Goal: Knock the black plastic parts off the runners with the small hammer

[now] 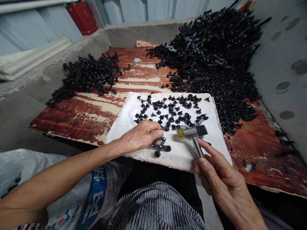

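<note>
One small heap of black plastic parts (87, 76) lies at left on a scarred red plywood board (72, 121), then the left hand (140, 136) curls over one black runner (160, 145), its grip impossible to tell, on a white pad (182, 159) scattered with several dozen loose black pieces (168, 110). The right hand (223, 179) has its fingers clenched round the handle of one steel hammer (192, 133), and one far larger heap (211, 54) fills the right, against a concrete wall (144, 32)

Left of the white pad (126, 119), stained board (79, 118) gives passage up to the small heap of black parts (88, 75); beyond the pad's right corner, the large heap (211, 54) obstructs, backed by the grey wall (283, 64).
</note>
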`<action>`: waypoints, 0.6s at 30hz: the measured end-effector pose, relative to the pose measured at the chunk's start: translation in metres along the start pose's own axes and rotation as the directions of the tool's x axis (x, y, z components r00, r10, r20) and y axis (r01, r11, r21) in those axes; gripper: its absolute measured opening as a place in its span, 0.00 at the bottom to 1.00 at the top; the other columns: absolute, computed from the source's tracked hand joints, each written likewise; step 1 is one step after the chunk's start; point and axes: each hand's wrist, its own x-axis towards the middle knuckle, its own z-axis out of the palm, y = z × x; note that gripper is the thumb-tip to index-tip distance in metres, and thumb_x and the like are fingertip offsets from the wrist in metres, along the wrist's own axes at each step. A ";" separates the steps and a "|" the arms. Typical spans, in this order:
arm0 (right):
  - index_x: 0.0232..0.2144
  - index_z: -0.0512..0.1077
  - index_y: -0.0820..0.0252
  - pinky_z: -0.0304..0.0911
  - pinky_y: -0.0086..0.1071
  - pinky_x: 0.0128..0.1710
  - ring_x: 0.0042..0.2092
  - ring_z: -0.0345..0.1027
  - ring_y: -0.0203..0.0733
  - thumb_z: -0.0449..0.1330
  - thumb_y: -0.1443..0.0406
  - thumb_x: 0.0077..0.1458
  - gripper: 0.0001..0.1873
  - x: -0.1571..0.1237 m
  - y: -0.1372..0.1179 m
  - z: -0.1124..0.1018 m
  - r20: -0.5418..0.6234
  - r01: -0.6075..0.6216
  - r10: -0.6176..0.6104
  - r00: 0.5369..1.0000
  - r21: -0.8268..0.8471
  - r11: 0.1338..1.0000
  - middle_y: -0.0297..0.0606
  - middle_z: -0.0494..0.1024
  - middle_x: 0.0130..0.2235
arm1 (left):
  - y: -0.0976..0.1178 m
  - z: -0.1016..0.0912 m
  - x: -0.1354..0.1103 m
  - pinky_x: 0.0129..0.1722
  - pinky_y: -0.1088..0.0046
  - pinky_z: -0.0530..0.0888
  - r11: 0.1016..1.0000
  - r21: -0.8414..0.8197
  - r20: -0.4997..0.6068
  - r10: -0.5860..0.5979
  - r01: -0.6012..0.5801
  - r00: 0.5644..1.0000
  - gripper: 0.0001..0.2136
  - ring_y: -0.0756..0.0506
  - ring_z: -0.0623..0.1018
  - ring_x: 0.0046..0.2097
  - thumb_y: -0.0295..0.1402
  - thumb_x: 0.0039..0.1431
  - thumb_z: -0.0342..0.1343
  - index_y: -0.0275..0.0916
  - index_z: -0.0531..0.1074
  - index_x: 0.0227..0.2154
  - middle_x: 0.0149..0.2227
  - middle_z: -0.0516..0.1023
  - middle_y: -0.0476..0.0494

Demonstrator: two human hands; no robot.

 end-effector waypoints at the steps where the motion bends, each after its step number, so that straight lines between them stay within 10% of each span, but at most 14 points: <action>1: 0.58 0.72 0.50 0.55 0.24 0.14 0.18 0.57 0.32 0.58 0.58 0.63 0.22 0.000 0.000 0.000 -0.001 0.003 -0.003 1.000 -0.001 1.000 0.31 0.74 0.25 | 0.001 0.000 0.000 0.23 0.77 0.59 1.000 0.000 0.003 -0.003 0.003 1.000 0.13 0.54 0.63 0.23 0.35 0.61 0.48 0.36 0.70 0.23 0.22 0.70 0.52; 13: 0.60 0.70 0.51 0.75 0.33 0.31 0.28 0.74 0.39 0.55 0.58 0.65 0.22 0.000 -0.004 -0.002 0.019 0.071 -0.068 0.997 -0.165 0.984 0.35 0.78 0.28 | 0.014 -0.004 0.000 0.21 0.77 0.56 0.995 0.097 0.010 -0.031 0.030 0.999 0.15 0.56 0.59 0.20 0.31 0.62 0.48 0.36 0.67 0.19 0.18 0.63 0.55; 18: 0.64 0.65 0.50 0.70 0.41 0.54 0.51 0.77 0.44 0.54 0.65 0.65 0.26 0.008 -0.011 -0.005 0.109 0.326 -0.308 0.945 -0.380 0.866 0.43 0.79 0.54 | 0.014 -0.004 0.002 0.20 0.77 0.54 0.992 0.124 0.011 -0.026 0.025 1.000 0.15 0.55 0.58 0.20 0.30 0.60 0.48 0.37 0.64 0.17 0.17 0.61 0.55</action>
